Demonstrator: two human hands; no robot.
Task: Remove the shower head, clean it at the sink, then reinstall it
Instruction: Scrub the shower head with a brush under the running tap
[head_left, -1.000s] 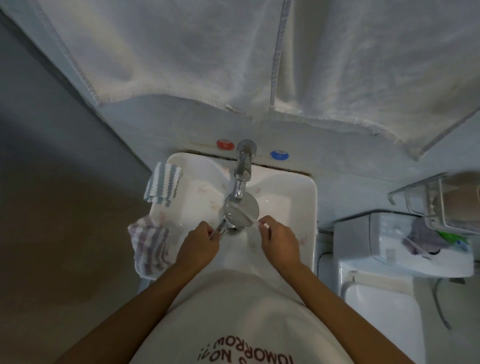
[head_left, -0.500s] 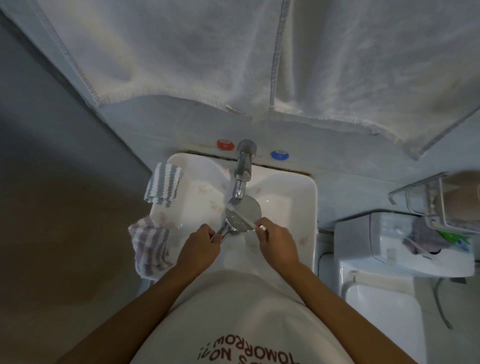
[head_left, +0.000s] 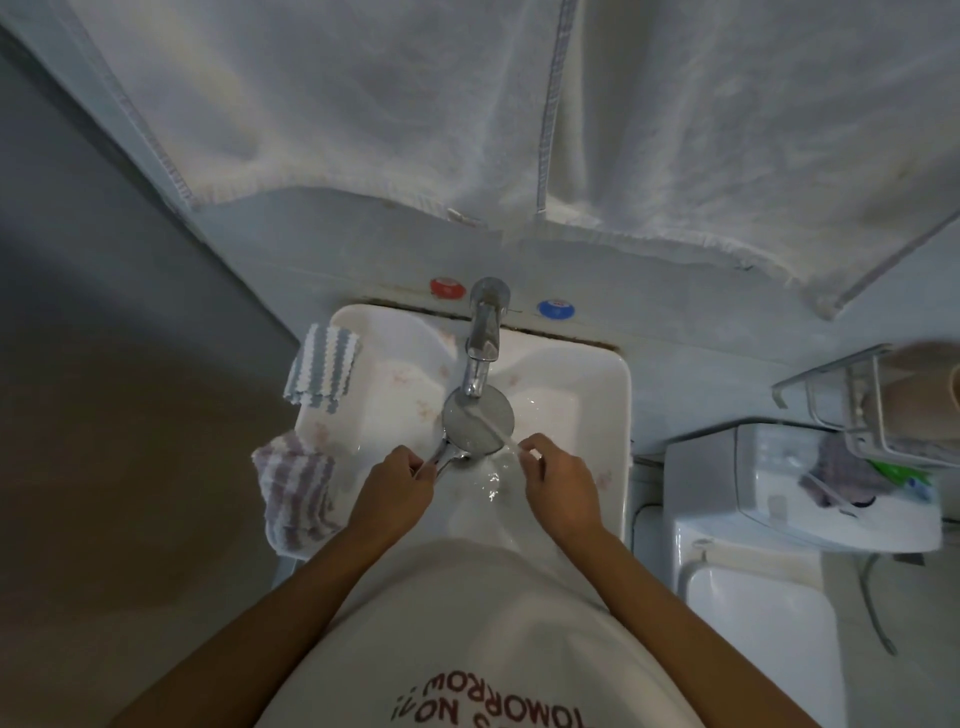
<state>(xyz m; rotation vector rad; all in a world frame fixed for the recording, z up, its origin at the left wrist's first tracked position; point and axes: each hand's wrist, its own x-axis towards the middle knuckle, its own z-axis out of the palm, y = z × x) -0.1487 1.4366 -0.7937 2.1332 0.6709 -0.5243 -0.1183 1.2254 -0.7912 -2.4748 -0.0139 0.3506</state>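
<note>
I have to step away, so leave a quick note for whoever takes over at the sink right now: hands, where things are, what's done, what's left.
Left hand grips the shower head's handle.
Right hand pinches a thin white brush laid across the head's face.
Shower head is off its mount, held face up over the sink, just under the tap.
Two striped cloths hang on the sink's left rim.
Done: removal. Under way: cleaning. Left: finish cleaning, reinstall.
</note>
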